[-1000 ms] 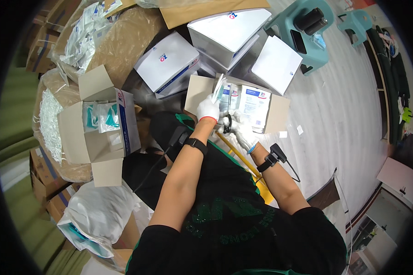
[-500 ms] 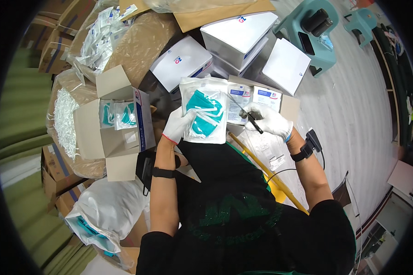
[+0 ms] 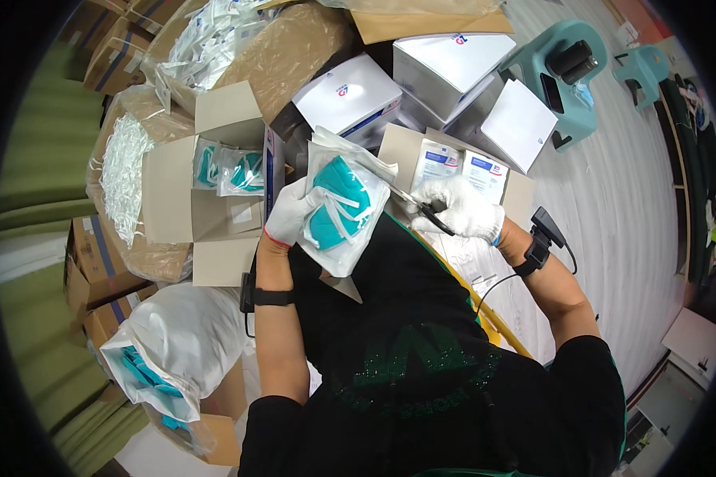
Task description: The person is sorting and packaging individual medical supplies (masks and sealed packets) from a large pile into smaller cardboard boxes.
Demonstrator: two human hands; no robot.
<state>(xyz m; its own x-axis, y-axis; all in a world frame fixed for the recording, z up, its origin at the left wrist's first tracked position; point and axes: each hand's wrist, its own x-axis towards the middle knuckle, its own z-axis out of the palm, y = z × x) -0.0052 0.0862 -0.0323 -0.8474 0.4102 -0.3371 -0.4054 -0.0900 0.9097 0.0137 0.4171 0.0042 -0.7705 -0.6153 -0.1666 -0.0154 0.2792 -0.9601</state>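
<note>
My left hand (image 3: 292,213), in a white glove with a red cuff edge, is closed on the left side of a clear-fronted pouch (image 3: 366,230). Inside lies a folded teal face mask (image 3: 338,203) with white straps; more pouch layers seem to sit behind it. My right hand (image 3: 461,211), also white-gloved, is closed round a pair of scissors (image 3: 435,219) with black handles. Their metal blades point up and left and reach the pouch's right edge; whether they are cutting into it is too small to tell.
An open carton (image 3: 171,191) holding bagged teal masks stands left. Right of centre, another open carton (image 3: 517,191) holds printed packets. White boxes (image 3: 350,91) stand beyond, a teal stool (image 3: 569,123) far right. A white sack (image 3: 191,342) of teal items lies lower left.
The pouch has tilted, its top leaning right, and moved slightly left and down with my left hand. The scissors have come to the pouch's right edge. The whole view has shifted.
</note>
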